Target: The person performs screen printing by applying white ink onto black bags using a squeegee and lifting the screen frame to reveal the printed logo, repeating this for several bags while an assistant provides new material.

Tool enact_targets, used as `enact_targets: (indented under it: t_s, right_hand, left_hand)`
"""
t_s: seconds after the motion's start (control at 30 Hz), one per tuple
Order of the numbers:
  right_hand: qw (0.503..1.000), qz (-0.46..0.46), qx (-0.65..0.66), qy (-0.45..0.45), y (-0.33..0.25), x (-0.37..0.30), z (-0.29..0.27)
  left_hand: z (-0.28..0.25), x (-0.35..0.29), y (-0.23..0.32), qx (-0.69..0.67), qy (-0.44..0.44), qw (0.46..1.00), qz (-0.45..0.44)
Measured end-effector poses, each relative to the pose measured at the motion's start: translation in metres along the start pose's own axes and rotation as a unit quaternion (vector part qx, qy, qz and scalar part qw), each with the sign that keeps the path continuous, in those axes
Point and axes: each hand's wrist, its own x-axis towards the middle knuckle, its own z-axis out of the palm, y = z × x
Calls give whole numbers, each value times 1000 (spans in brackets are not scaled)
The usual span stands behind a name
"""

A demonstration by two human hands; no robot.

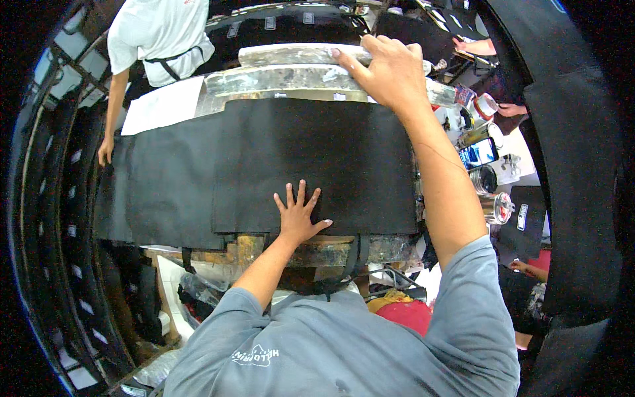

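Observation:
My left hand (299, 215) lies flat with fingers spread on a black sheet (317, 152), near its front edge. This dark, smooth sheet overlaps another black sheet (169, 178) on its left. At the far side, my right hand (390, 69) is closed over a long whitish bar (284, 55) smeared with paint; its thumb lies along the bar and the fingertips are hidden behind it. A second pale, stained bar (264, 79) runs just nearer, along the sheet's far edge.
A person in a white shirt (162, 40) stands at the far left, one hand by the sheets. A white paper (162, 106) lies there. Jars (486, 178), a phone (479, 153) and a tape roll (486, 104) crowd the right. Black panels hang on a rack (59, 198) at left.

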Motion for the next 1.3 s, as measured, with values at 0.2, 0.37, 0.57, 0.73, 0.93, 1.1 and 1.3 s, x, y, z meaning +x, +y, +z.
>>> enact_targets:
  t_s: [0.2,0.37,0.57,0.73,0.93,1.1,1.3]
  right_hand:
    - [1000,-2,-15,-24,-10,-13,4]
    - [971,-21,40,-236,-13,-82,13]
    - [926,43,111,-360,-5,-127,73]
    - [925,2,56,-375,-31,-189,72]
    - [947,20,13,-321,-40,-198,112]
    - [947,32,17,-320,4,-148,194]
    - [920,33,74,-382,44,-85,223]
  left_hand:
    - [-72,15,-15,-305,25,950,-68]
    - [-191,-13,-28,-913,164,372,-26]
    - [-94,-48,-67,-879,48,432,-196]
    - [-71,-39,-65,-829,48,479,-283]
    - [-50,-40,-70,-819,22,501,-278]
    - [-48,-30,-73,-790,13,519,-325]
    - [-106,13,-108,-548,-181,743,-339]
